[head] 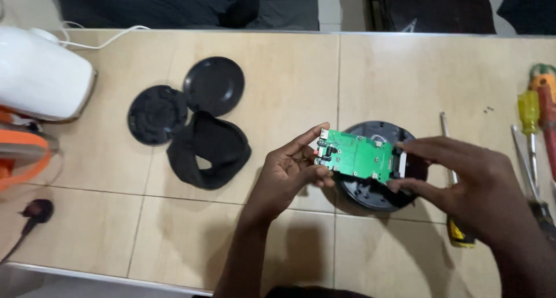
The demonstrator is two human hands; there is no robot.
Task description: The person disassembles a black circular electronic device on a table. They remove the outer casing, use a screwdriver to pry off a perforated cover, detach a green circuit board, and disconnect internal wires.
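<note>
A green circuit board point(359, 156) is held above a round black base point(370, 191) near the table's middle, pinched at its left edge by the left hand point(289, 173) and at its right edge by the right hand point(472, 182); black covers point(214, 85) lie far left, screwdrivers point(536, 110) right

Green circuit board point(359, 156): matt laminate w/ small metal parts. Round base point(370, 195) beneath board: black plastic, slight sheen. Left of base: black cloth sleeve point(209, 150), soft, matt; two black plastic discs point(214, 85), smooth. Right of base: screwdrivers point(530, 115), glossy plastic handles, metal shafts. Table point(278, 72): smooth beige laminate
</note>
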